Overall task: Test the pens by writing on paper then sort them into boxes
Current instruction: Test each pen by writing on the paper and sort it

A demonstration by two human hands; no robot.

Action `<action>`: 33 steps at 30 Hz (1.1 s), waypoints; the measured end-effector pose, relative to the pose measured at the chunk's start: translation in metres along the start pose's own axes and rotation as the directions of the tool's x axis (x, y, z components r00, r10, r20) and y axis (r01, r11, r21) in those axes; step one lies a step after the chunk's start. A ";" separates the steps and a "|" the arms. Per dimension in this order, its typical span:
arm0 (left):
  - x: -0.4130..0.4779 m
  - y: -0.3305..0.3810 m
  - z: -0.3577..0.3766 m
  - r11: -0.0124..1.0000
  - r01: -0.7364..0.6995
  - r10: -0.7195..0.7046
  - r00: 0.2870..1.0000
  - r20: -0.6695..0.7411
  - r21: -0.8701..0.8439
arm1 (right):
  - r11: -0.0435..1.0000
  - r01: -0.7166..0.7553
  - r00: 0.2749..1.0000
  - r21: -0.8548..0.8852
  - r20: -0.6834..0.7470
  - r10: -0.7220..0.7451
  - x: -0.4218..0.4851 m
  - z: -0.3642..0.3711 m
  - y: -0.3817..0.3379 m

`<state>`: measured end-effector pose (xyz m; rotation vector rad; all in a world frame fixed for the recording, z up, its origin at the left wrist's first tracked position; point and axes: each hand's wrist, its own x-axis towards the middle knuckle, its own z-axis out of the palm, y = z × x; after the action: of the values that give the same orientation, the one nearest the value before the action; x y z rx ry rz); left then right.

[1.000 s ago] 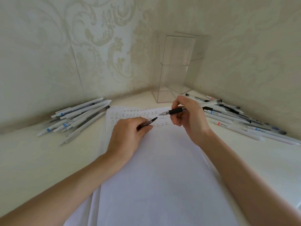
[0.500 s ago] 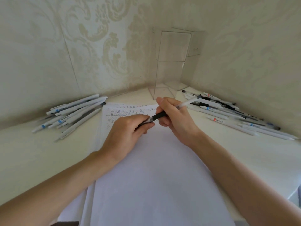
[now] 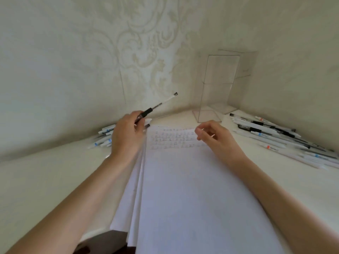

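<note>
My left hand (image 3: 128,134) grips a white pen with a black grip (image 3: 157,105), its rear end pointing up and to the right, above the left pile of pens (image 3: 104,137). My right hand (image 3: 212,135) hovers over the top right of the paper (image 3: 192,189) with fingers loosely curled, holding nothing. Rows of small written characters (image 3: 172,140) fill the top of the sheet. A clear box (image 3: 218,85) stands in the back corner, with a second clear box behind it.
A second pile of pens (image 3: 278,136) lies along the right wall. Patterned walls meet in a corner behind the boxes. The table's near edge (image 3: 91,233) shows at bottom left beside the paper stack.
The pen passed from my right hand to my left hand. My left hand moved left and up toward the left pile. My right hand let go and stays over the paper.
</note>
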<state>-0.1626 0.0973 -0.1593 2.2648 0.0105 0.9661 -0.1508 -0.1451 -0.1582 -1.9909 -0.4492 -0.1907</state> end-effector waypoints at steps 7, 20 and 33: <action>0.000 -0.036 -0.031 0.856 0.307 -0.303 0.950 -0.076 0.415 | 0.989 0.000 0.998 -0.148 0.067 0.010 -0.001 0.007 0.005; -0.032 0.049 0.046 0.862 -0.476 0.450 0.564 0.692 -0.173 | 0.657 -0.439 0.857 -0.613 -0.506 0.101 0.017 -0.075 0.048; -0.038 0.047 0.051 0.882 -0.444 0.407 0.548 0.731 -0.158 | 0.688 -0.301 0.924 -0.660 -0.380 0.040 0.022 -0.073 0.070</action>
<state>-0.1685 0.0213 -0.1818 2.5997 -0.9414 0.1430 -0.0984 -0.2321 -0.1766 -2.6782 0.0791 -0.6626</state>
